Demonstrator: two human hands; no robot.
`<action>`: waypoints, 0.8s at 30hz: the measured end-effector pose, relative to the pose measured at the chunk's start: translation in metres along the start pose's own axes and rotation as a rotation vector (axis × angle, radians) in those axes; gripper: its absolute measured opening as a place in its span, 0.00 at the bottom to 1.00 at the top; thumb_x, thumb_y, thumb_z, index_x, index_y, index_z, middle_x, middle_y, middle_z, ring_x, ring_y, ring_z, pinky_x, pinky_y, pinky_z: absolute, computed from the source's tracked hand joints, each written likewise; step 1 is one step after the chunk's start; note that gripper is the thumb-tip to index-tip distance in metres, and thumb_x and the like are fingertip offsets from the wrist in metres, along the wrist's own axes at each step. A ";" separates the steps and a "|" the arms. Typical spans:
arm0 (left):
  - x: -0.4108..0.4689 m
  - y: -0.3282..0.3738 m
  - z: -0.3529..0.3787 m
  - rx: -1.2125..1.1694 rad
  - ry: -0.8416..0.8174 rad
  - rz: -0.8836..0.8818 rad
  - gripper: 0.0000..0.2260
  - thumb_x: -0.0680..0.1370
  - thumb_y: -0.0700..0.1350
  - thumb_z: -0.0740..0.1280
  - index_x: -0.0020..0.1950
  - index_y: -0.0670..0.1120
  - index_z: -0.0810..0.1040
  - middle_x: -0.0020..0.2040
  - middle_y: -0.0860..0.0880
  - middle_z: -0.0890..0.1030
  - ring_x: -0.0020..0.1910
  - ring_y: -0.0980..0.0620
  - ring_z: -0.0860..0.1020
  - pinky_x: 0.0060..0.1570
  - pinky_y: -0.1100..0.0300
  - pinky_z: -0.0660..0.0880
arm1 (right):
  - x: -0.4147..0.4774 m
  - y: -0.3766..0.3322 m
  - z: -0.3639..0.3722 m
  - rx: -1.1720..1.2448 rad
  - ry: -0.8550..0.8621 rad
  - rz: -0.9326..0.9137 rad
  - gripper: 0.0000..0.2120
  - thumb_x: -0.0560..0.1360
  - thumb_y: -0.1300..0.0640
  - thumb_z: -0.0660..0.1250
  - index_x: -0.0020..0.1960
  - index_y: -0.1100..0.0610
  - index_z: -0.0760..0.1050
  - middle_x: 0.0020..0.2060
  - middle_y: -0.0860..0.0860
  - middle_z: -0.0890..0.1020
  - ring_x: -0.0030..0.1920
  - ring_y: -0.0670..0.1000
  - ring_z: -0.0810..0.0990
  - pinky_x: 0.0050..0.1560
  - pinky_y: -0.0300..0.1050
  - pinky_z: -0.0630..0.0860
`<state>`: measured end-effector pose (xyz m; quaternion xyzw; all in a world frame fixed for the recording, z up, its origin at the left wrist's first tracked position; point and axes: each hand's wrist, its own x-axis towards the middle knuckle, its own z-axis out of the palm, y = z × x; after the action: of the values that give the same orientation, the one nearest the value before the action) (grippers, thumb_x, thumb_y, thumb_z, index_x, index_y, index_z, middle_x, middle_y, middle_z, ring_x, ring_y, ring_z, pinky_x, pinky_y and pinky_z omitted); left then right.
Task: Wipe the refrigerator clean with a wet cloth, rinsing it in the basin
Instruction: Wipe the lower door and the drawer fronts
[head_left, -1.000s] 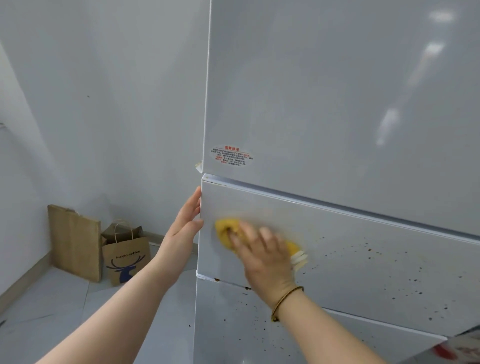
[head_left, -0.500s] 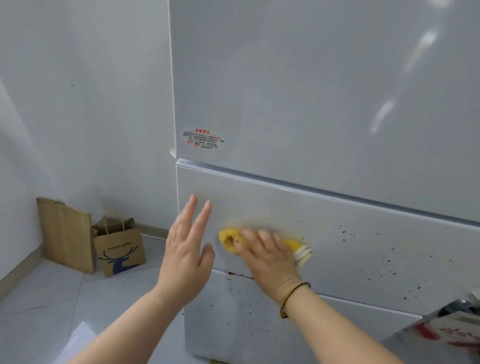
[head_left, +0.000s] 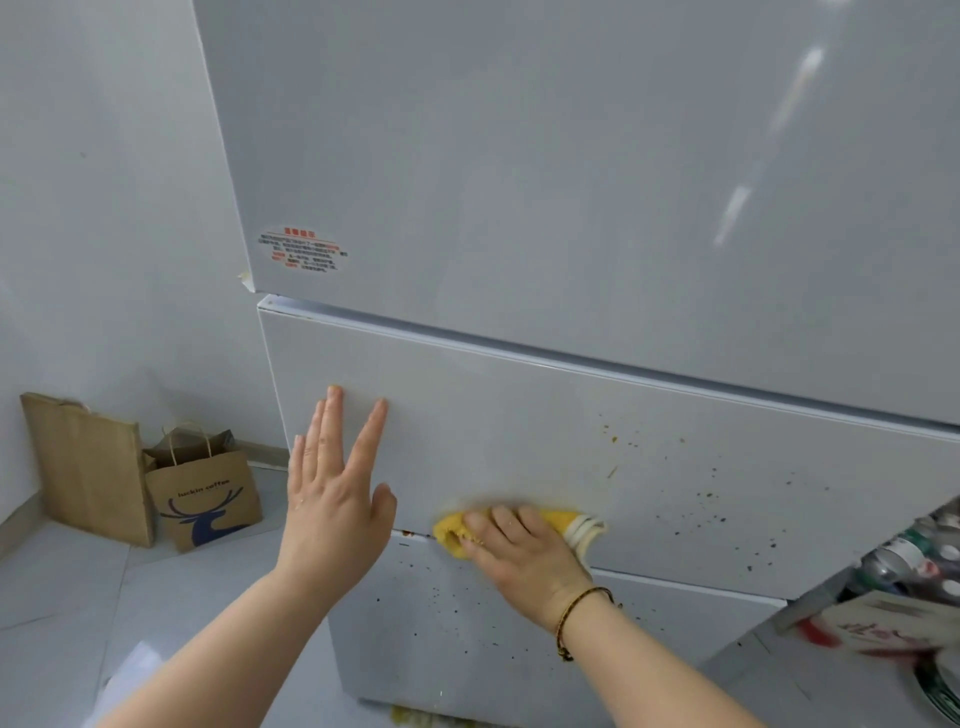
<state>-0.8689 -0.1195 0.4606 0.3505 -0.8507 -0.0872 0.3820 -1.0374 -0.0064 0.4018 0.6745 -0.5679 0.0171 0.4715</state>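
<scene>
A white refrigerator fills the view, with a middle drawer front speckled with brown and yellow spots on its right half. My right hand presses a yellow cloth flat against the lower edge of that drawer front, fingers spread over it. A white fringe of the cloth sticks out to the right. My left hand is raised with straight fingers at the left part of the drawer front, holding nothing. The lower drawer also carries dark specks. No basin is in view.
Two brown paper bags lean against the wall on the tiled floor at the left. A shelf or counter with bottles and packets juts in at the lower right. A warning sticker sits on the upper door.
My left hand let go of the drawer's left edge and now is held up flat before the front. The right hand slid the cloth down to the drawer's lower edge. The view shifted.
</scene>
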 end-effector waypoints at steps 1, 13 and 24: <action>-0.001 0.003 0.001 0.010 0.006 -0.032 0.34 0.65 0.39 0.61 0.70 0.47 0.56 0.71 0.33 0.59 0.68 0.43 0.49 0.65 0.43 0.55 | 0.004 0.011 -0.007 0.018 0.028 0.023 0.17 0.67 0.64 0.54 0.51 0.52 0.73 0.51 0.50 0.68 0.44 0.52 0.65 0.44 0.44 0.61; -0.009 0.065 0.032 0.117 0.053 0.100 0.38 0.63 0.42 0.62 0.71 0.53 0.51 0.70 0.40 0.55 0.69 0.43 0.45 0.59 0.44 0.58 | -0.022 0.070 -0.027 -0.067 0.298 0.385 0.13 0.75 0.61 0.55 0.57 0.49 0.70 0.53 0.50 0.70 0.46 0.53 0.67 0.45 0.47 0.64; -0.014 0.091 0.038 0.131 0.070 0.265 0.29 0.68 0.46 0.54 0.70 0.52 0.53 0.69 0.37 0.57 0.72 0.44 0.46 0.69 0.51 0.43 | -0.050 0.120 -0.049 0.031 0.271 0.267 0.13 0.79 0.61 0.49 0.56 0.50 0.70 0.52 0.50 0.69 0.46 0.52 0.67 0.45 0.46 0.65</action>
<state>-0.9375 -0.0475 0.4636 0.2622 -0.8795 0.0318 0.3958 -1.1238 0.0742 0.4746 0.5917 -0.5832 0.1790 0.5269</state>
